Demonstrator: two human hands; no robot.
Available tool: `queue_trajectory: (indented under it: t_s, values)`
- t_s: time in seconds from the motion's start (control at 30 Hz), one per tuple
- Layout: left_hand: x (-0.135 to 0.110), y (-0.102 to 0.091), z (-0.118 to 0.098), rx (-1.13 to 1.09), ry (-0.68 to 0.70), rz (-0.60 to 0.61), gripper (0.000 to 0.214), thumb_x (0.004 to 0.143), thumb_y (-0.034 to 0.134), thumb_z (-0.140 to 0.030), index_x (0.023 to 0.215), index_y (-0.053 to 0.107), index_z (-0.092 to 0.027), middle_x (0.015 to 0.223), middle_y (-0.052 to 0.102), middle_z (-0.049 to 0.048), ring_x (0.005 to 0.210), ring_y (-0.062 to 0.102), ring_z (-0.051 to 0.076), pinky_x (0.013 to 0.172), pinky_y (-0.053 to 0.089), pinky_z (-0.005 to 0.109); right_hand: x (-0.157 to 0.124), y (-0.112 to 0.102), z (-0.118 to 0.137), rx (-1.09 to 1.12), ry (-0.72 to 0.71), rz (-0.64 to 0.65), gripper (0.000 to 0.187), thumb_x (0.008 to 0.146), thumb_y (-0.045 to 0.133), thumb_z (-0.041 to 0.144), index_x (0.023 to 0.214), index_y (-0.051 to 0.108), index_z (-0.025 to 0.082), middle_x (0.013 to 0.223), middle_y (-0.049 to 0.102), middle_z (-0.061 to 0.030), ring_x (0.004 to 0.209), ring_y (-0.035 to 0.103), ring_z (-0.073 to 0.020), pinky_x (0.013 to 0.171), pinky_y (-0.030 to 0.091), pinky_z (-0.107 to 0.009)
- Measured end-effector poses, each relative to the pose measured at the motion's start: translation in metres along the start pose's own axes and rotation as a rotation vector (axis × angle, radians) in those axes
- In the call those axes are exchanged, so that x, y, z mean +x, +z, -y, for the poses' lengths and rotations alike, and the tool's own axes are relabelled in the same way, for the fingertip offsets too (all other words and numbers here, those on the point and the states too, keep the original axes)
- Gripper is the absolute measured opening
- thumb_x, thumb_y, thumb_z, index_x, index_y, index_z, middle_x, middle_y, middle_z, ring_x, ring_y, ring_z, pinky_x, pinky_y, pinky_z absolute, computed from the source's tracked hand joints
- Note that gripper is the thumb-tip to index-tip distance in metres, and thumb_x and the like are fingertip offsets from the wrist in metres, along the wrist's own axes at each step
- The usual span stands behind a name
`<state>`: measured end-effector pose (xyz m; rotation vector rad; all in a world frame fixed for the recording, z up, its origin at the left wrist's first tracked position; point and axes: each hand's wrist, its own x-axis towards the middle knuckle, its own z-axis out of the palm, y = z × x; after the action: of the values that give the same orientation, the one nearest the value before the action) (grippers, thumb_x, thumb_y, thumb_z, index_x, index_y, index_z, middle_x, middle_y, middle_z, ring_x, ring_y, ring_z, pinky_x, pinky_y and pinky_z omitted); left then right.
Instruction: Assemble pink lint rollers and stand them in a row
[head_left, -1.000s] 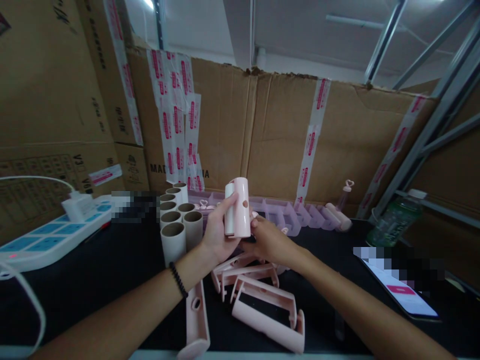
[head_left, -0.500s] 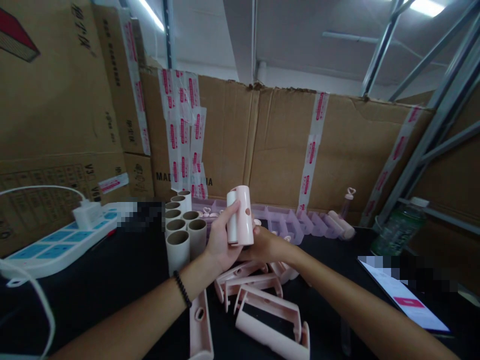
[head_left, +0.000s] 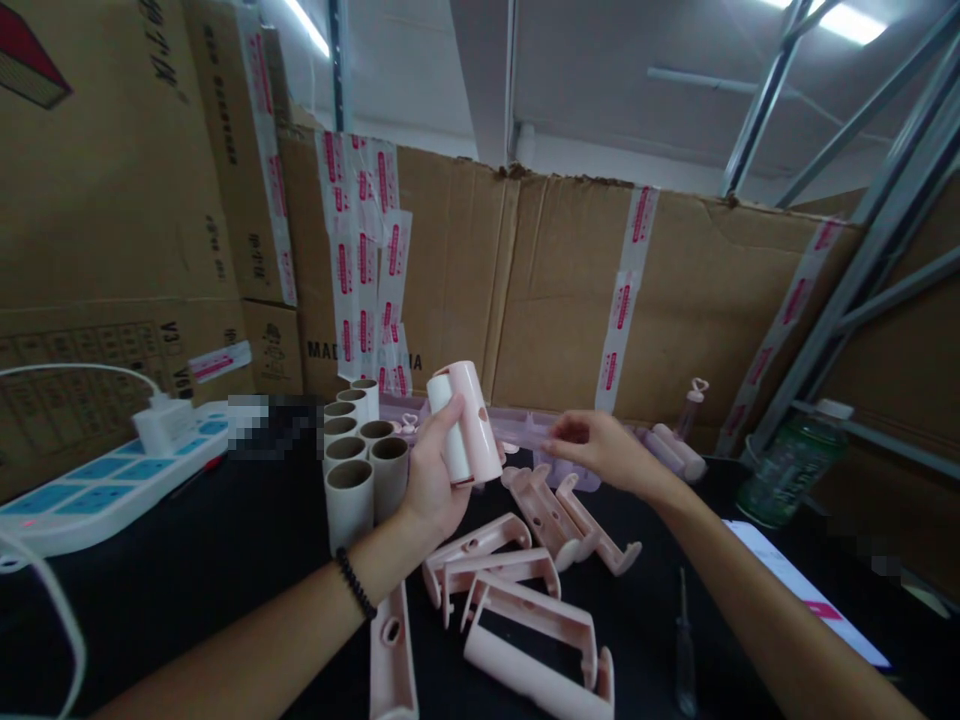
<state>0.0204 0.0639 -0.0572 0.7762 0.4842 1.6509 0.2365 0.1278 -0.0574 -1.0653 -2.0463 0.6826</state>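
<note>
My left hand (head_left: 429,485) is wrapped round a pink plastic roller frame (head_left: 480,430) with a white roll (head_left: 445,425) seated in it, held tilted above the table. My right hand (head_left: 609,452) is over the purple compartment tray (head_left: 531,428), fingers bent and slightly apart; nothing shows between them. Part of the tray lies behind both hands. Below them several empty pink frames (head_left: 536,602) lie loose on the black surface, some overlapping. Several white tubes with open brown ends (head_left: 349,505) stand upright just left of my left hand.
A screwdriver (head_left: 684,650) lies beside my right forearm. Farther right are a lit phone (head_left: 806,590) and a green-labelled bottle (head_left: 793,465). A white power strip (head_left: 97,492) with a plugged cable lies at left. Taped cardboard (head_left: 562,300) walls the back.
My right hand has left the roller frame and moved right and back to the tray. My left hand has tilted the frame leftward. More loose frames and the screwdriver have come into sight.
</note>
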Motion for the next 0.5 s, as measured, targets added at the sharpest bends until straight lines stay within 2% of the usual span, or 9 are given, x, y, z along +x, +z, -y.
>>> queue_trajectory:
  t_s: [0.17,0.33,0.5]
  values:
    - [0.004,-0.003,0.005,0.089,0.088,-0.116,0.045,0.071,0.08,-0.049,0.094,0.059,-0.016,0.07,0.064,0.0005,0.055,0.065,0.018,0.048,0.054,0.029,-0.012,-0.004,-0.017,0.335,0.063,-0.192,0.04,0.078,0.079,0.049,0.096,0.064,0.016,0.088,0.075,-0.0083,0.077,0.073,-0.0201,0.068,0.053,-0.029]
    - [0.009,-0.005,0.012,0.181,0.111,-0.17,0.053,0.068,0.083,-0.052,0.1,0.061,-0.016,0.072,0.066,0.0003,0.057,0.066,0.016,0.049,0.052,0.025,-0.021,0.003,-0.022,0.451,-0.058,-0.292,0.036,0.082,0.078,0.044,0.105,0.065,0.019,0.096,0.072,-0.0054,0.084,0.07,-0.018,0.074,0.057,-0.029]
    - [0.008,-0.004,0.014,0.232,0.09,-0.152,0.046,0.069,0.083,-0.047,0.097,0.061,-0.017,0.069,0.067,0.0003,0.054,0.064,0.015,0.046,0.05,0.022,-0.027,0.01,-0.017,0.543,-0.173,-0.307,0.03,0.085,0.078,0.036,0.109,0.066,0.024,0.107,0.07,-0.004,0.094,0.07,-0.0176,0.085,0.059,-0.031]
